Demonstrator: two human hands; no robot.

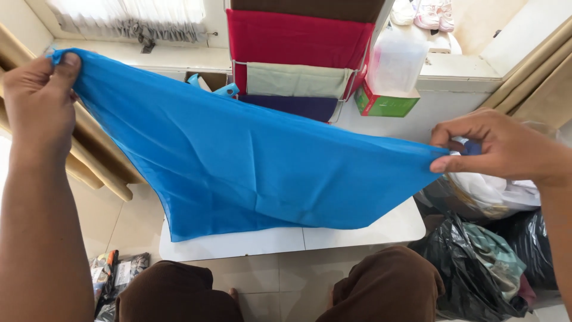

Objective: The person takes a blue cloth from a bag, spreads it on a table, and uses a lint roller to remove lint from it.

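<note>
A large sheet of thin bright blue fabric (256,161) hangs stretched between both hands above a low white bench (393,229), its lower edge draped onto the bench top. The left hand (39,98), raised at the far left, is closed on one corner of the blue fabric, thumb pressed against the fingers with the cloth bunched between them. The right hand (497,146), lower and at the right, pinches the opposite corner between thumb and forefinger, the other fingers curled. Behind the fabric, at the far side, stands a wire rack (351,83) holding folded cloths: a red cloth (298,36) near the top, a pale green cloth (295,80) under it and a dark purple cloth (298,107) lowest. Just right of the rack sits a green cardboard box (384,104) with a translucent plastic container (396,59) on it. On the floor at the near right lies an open black plastic bag (459,262) stuffed with mixed cloth, and a white plastic bag (494,191) lies just behind the right hand. The person's brown-clad knees (387,286) show at the near edge.
</note>
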